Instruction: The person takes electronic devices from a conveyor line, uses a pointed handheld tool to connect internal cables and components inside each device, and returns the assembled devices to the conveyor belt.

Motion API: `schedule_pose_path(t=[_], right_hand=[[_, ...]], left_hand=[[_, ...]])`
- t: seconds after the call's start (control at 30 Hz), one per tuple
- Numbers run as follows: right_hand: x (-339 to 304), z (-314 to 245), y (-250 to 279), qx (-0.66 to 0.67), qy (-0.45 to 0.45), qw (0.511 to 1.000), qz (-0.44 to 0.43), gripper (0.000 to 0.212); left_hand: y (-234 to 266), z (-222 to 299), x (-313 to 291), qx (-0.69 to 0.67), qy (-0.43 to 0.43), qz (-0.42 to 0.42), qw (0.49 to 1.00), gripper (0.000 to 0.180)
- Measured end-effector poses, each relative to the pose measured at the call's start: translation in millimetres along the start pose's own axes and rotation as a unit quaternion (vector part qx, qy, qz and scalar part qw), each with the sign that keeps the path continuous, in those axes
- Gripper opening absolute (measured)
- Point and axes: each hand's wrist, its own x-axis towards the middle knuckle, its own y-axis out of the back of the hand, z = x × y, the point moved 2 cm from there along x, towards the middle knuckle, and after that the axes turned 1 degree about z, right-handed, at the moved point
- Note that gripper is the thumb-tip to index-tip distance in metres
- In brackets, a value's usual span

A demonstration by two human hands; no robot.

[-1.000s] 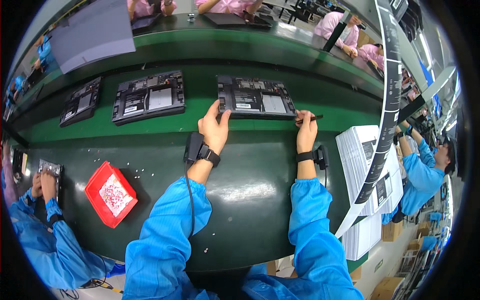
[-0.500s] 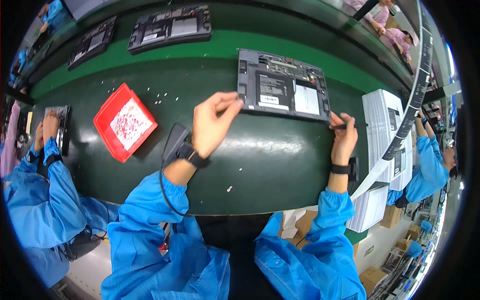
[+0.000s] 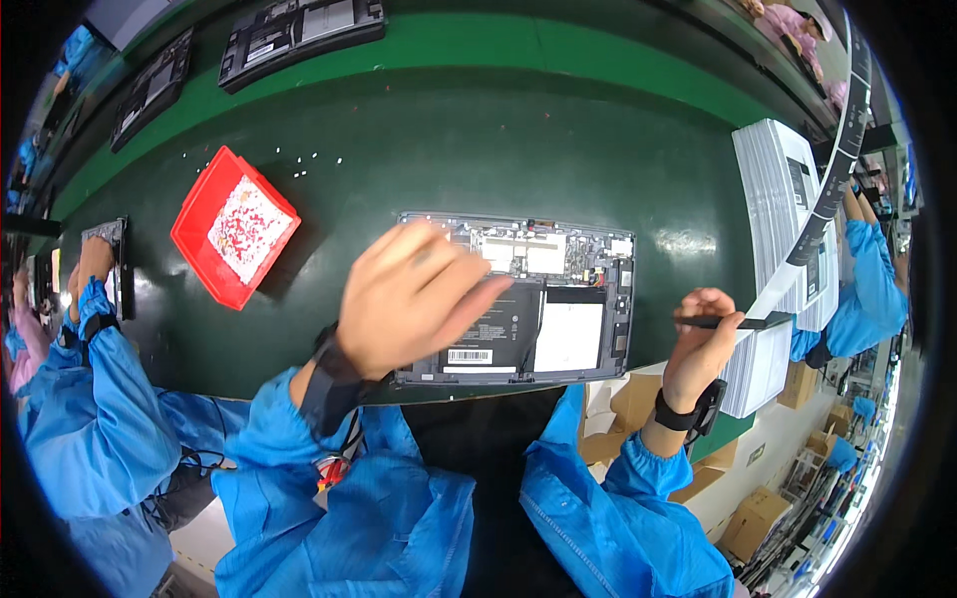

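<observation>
An opened laptop base [image 3: 518, 374] lies flat at the table's near edge, its inside facing up. It shows a green circuit board, a black battery [image 3: 488, 334] and a white rectangular panel [image 3: 568, 337]. My left hand [image 3: 409, 294] hovers over its left part, slightly blurred, thumb and index finger extended and apart, with nothing visible in it; it hides that corner. To the right of the laptop base, my right hand [image 3: 698, 349] is closed around a slim black tool [image 3: 713, 322], held level in the fingers and apart from the laptop base.
A red bin [image 3: 204, 234] of small white and red bits stands at left, with several white bits scattered beyond it. White stacked sheets [image 3: 768, 209] rise at right beside a curved printed strip [image 3: 832, 184]. More laptop bases [image 3: 299, 45] sit at the back. A co-worker's arm [image 3: 110, 329] works at far left.
The laptop base has come toward me, from mid-table to the near edge, and now lies flat and turned. Both hands have let go of it; my left hand has moved over it, the right lower.
</observation>
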Motion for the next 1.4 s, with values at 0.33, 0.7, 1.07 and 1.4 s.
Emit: schedule_pose_path(t=[0.33, 0.7, 1.07, 1.4], right_hand=[[-26, -28, -84, 0.025, -0.079, 0.989, -0.121, 0.020], [-18, -23, -108, -0.003, -0.087, 0.984, -0.153, 0.013], [-19, -31, -101, -0.163, -0.039, 0.954, -0.247, 0.016], [-27, -36, -110, -0.176, -0.089, 0.962, -0.188, 0.022]], left_hand=[[-64, -2, 18, -0.054, 0.130, -0.120, 0.983, 0.019], [-50, 10, 21, -0.092, 0.118, -0.100, 0.984, 0.013], [-44, 14, -2, -0.151, 0.075, -0.091, 0.982, 0.014], [-46, 18, -9, -0.128, 0.066, -0.084, 0.986, 0.019]])
